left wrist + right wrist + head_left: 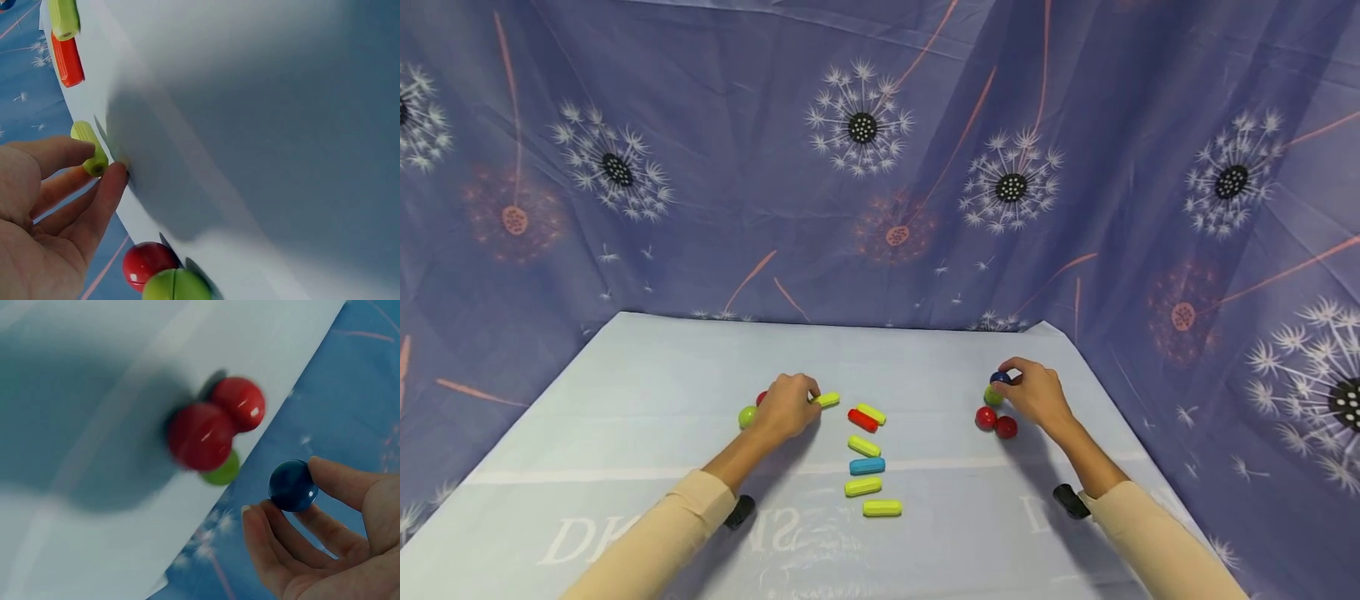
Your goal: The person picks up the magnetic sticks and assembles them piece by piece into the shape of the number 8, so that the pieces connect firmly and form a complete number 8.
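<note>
My left hand [787, 407] is at the table's middle left, thumb and fingers pinching the near end of a short yellow-green ribbed stick [827, 400]. In the left wrist view, the thumb lies against that stick [90, 147]. A red ball [149, 265] and a light green ball [177, 286] sit beside this hand. My right hand [1037, 393] holds a dark blue ball [1000, 378] between thumb and fingers; the right wrist view shows the blue ball [292, 485] plainly. Close to it on the table are a green ball [993, 395] and two red balls [986, 418], the red ones touching.
Between the hands lie several more sticks: yellow-green ones, a red stick [862, 420] and a blue stick [867, 467]. They form a loose column on the white-covered table [700, 350]. A blue dandelion-patterned curtain [760, 208] hangs behind and at the sides.
</note>
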A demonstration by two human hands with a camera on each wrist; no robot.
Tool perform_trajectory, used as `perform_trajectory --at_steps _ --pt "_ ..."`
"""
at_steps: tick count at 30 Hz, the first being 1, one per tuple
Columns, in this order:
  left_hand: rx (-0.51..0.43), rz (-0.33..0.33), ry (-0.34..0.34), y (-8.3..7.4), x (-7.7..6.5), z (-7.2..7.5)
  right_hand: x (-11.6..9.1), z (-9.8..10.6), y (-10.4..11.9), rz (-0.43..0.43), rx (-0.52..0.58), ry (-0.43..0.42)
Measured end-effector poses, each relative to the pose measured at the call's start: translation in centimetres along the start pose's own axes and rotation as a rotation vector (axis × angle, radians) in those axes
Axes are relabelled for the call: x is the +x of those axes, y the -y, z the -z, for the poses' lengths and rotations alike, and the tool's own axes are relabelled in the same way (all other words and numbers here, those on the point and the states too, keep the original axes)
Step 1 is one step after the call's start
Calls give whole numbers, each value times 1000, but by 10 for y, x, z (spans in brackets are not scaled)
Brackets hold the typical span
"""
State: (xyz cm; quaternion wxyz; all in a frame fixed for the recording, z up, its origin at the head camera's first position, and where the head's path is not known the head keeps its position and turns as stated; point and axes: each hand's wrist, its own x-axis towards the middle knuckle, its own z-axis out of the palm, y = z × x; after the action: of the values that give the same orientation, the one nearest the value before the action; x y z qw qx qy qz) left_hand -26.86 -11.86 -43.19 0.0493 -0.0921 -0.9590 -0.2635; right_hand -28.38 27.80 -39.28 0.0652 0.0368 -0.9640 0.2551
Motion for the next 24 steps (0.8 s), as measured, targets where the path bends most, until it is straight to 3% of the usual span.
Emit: perform_trajectory --at_steps 14,24 --pt "-11 -51 -61 -6 22 -13 15 -49 57 27 58 77" --pt "-48 -9 -72 -10 32 -17 24 -82 82 57 87 90"
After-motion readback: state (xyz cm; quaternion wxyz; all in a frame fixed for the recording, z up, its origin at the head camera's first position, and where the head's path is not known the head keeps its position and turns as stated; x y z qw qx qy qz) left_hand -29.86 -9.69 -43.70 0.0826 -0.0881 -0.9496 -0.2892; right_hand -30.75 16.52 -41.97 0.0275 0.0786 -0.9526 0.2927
